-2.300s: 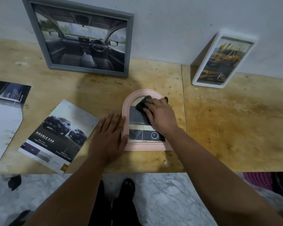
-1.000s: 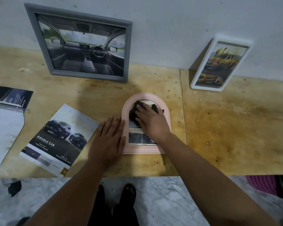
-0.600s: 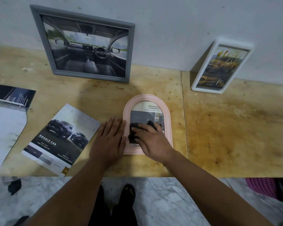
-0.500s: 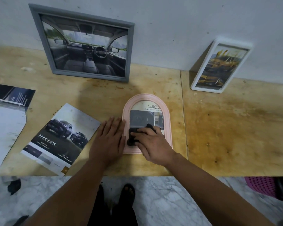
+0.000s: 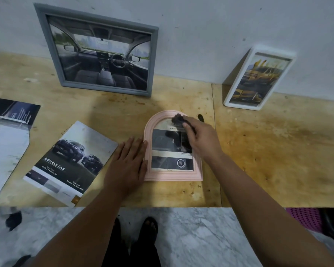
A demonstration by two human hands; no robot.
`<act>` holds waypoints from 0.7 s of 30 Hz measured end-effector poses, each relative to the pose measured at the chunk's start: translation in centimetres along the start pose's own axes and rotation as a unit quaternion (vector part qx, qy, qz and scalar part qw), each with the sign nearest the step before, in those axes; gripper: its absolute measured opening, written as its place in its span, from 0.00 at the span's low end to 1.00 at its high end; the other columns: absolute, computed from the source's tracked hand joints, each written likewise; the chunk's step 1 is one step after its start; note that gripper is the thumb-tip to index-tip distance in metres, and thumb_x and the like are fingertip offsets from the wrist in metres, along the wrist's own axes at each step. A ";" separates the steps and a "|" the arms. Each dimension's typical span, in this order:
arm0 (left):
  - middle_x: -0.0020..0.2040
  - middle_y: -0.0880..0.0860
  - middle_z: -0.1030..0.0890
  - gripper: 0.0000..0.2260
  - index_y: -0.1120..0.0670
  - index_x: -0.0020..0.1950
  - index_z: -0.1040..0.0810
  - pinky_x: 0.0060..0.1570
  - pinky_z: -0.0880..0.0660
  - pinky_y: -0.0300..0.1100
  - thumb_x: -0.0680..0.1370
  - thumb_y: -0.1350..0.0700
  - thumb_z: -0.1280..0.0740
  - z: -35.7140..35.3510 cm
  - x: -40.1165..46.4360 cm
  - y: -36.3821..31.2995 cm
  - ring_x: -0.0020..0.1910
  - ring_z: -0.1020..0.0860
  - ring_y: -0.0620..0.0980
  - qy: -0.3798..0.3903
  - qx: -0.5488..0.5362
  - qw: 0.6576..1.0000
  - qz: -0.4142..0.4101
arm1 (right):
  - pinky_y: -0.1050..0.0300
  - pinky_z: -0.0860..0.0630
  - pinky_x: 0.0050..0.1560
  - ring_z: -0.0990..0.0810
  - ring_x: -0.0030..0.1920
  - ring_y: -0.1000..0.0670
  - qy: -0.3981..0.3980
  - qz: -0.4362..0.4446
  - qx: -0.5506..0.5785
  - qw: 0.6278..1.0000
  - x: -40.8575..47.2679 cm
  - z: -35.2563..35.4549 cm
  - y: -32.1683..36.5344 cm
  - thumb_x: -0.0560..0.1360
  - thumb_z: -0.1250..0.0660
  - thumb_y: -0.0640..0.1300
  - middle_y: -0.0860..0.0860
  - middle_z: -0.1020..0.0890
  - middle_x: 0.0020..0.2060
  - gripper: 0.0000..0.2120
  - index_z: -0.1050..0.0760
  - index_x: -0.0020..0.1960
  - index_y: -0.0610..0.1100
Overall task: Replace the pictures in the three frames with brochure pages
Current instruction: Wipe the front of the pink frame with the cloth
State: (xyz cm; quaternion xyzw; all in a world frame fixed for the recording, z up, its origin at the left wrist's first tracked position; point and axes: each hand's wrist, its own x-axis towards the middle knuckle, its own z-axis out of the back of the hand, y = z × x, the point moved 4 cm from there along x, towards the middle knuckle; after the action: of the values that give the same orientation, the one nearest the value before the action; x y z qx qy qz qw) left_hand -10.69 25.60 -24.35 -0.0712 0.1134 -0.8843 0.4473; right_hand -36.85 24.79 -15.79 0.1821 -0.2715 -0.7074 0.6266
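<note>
A pink arched frame (image 5: 174,175) lies flat on the wooden table (image 5: 268,151), holding a brochure page with dark car photos. My right hand (image 5: 201,139) presses a small dark cloth (image 5: 177,119) against the top of its glass. My left hand (image 5: 127,164) lies flat, fingers spread, against the frame's left edge. A grey frame (image 5: 96,53) with a car-interior picture leans on the wall at the back left. A white frame (image 5: 258,78) with a yellow-car picture leans at the back right.
A "Double Cab" brochure page (image 5: 66,162) lies left of my left hand. A cut brochure sheet (image 5: 6,141) lies at the far left edge. A pink basket (image 5: 305,218) sits below the table's front edge on the right, over marble floor (image 5: 191,237).
My right hand has slid the cloth from the bottom of the pink frame's glass up to its arched top. My left hand stays flat beside the frame.
</note>
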 end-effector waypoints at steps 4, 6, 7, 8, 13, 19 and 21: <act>0.82 0.57 0.38 0.27 0.56 0.82 0.39 0.78 0.42 0.59 0.84 0.47 0.48 0.0 0.0 0.0 0.82 0.42 0.57 0.004 0.004 1.000 -0.001 | 0.41 0.34 0.75 0.25 0.71 0.45 0.082 0.133 -0.248 0.956 -1.1 -4.1 -1.7 0.84 0.39 0.47 0.45 0.21 0.69 0.16 0.21 0.67 0.43; 0.82 0.57 0.39 0.27 0.56 0.82 0.40 0.78 0.42 0.59 0.84 0.47 0.48 0.0 0.0 0.0 0.82 0.43 0.57 0.007 0.005 1.000 0.000 | 0.39 0.36 0.76 0.25 0.71 0.44 0.068 0.138 -0.264 0.952 -2.2 -5.0 -2.5 0.84 0.38 0.46 0.43 0.21 0.69 0.16 0.20 0.66 0.41; 0.82 0.57 0.38 0.27 0.56 0.82 0.40 0.78 0.42 0.60 0.84 0.47 0.48 0.0 0.0 0.0 0.82 0.43 0.57 0.006 0.005 1.000 0.000 | 0.39 0.36 0.76 0.25 0.71 0.44 0.063 0.137 -0.260 0.954 -2.9 -5.1 -2.5 0.84 0.39 0.47 0.43 0.22 0.69 0.16 0.20 0.65 0.40; 0.82 0.57 0.38 0.27 0.56 0.82 0.40 0.78 0.42 0.60 0.84 0.47 0.48 0.0 0.0 0.0 0.82 0.42 0.57 0.005 0.004 1.000 0.001 | 0.39 0.36 0.77 0.25 0.71 0.44 0.059 0.137 -0.257 0.955 -3.6 -5.2 -2.3 0.85 0.41 0.47 0.43 0.22 0.69 0.17 0.20 0.65 0.40; 0.82 0.57 0.40 0.28 0.56 0.83 0.41 0.78 0.42 0.59 0.84 0.47 0.48 0.1 0.0 -0.1 0.83 0.44 0.57 -0.001 0.004 1.000 -0.004 | 0.43 0.39 0.78 0.25 0.71 0.47 0.051 0.131 -0.245 0.959 -6.3 -5.3 -1.2 0.86 0.45 0.49 0.45 0.21 0.68 0.19 0.19 0.65 0.42; 0.82 0.57 0.39 0.27 0.56 0.83 0.40 0.78 0.42 0.59 0.84 0.47 0.48 -0.1 0.0 0.0 0.82 0.43 0.58 0.000 0.007 1.000 -0.002 | 0.47 0.36 0.77 0.23 0.70 0.51 0.023 0.139 -0.182 0.973 -10.1 -5.6 0.2 0.86 0.42 0.49 0.48 0.20 0.67 0.17 0.18 0.64 0.42; 0.82 0.57 0.39 0.27 0.56 0.83 0.40 0.78 0.42 0.59 0.84 0.47 0.48 0.0 0.0 -0.1 0.82 0.43 0.57 0.001 0.007 1.000 -0.002 | 0.47 0.34 0.76 0.23 0.70 0.52 0.015 0.136 -0.149 0.979 -11.1 -5.8 0.7 0.85 0.39 0.48 0.48 0.19 0.66 0.15 0.19 0.64 0.42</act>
State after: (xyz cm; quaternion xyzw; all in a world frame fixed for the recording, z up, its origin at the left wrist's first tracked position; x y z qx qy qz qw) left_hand -10.74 25.66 -24.38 -0.0670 0.1077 -0.8861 0.4459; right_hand -31.15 34.79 -20.85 0.0585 -0.1756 -0.6457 0.7408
